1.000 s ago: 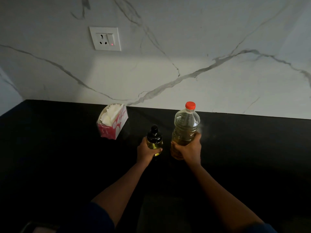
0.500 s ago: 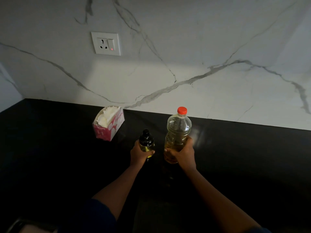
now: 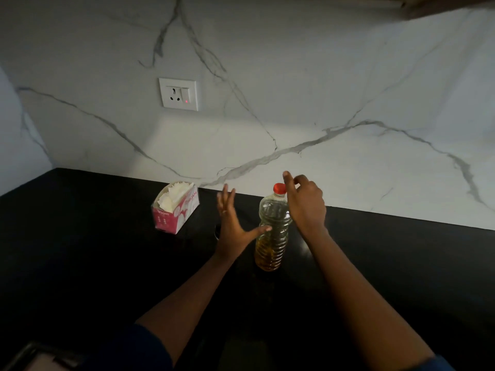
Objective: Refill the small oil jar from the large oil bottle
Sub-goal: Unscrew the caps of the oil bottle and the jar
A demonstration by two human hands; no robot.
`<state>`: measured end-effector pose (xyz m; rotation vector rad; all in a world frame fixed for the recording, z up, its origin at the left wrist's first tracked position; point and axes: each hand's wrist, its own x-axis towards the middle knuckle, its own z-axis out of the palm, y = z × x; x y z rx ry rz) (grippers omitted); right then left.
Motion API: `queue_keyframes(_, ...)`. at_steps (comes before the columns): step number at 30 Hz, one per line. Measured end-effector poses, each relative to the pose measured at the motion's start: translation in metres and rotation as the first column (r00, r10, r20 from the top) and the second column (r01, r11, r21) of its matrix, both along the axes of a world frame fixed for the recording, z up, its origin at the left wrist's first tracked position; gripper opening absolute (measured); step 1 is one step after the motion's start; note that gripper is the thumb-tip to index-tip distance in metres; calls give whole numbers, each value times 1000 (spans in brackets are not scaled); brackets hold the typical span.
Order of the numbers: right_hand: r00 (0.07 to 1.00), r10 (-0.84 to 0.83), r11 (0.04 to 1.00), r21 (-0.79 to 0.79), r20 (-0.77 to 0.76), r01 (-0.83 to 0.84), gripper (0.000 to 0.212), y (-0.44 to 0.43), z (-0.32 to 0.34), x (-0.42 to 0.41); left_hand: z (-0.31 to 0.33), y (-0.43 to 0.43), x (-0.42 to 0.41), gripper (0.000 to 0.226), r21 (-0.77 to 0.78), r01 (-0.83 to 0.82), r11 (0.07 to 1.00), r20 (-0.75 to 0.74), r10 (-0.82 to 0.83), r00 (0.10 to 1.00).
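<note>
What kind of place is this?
Most likely a home kitchen: a black countertop against a marble-look backsplash with a wall socket, and a large oil bottle standing on it near a tissue box.

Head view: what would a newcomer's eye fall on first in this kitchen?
The large oil bottle with its red cap stands on the black counter, oil in its lower part. The right hand hovers beside the cap; the open left hand nears the bottle with its thumb. A pink tissue box sits left of them, by the marble wall.
</note>
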<state>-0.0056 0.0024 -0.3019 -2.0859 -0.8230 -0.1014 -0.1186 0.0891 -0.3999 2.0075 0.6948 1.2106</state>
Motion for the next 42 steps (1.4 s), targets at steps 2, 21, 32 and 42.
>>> queue_keyframes(2,996,22,970,-245,84,0,61,4,21,0,20,-10,16,116,-56,71,996,-19,-72,997)
queue_keyframes(21,853,522,620,-686,-2,-381,47,19,78,23,51,-28,59,87,-525,28,850,-189,-149,971)
queue_keyframes(32,875,462,670,-703,142,-240,18,49,71,26,49,-13,67,86,-520,49,853,-150,-148,978)
queue_keyframes(42,904,396,714,-674,163,-191,46,69,67,45,50,8,86,88,-535,58,843,-137,-155,978)
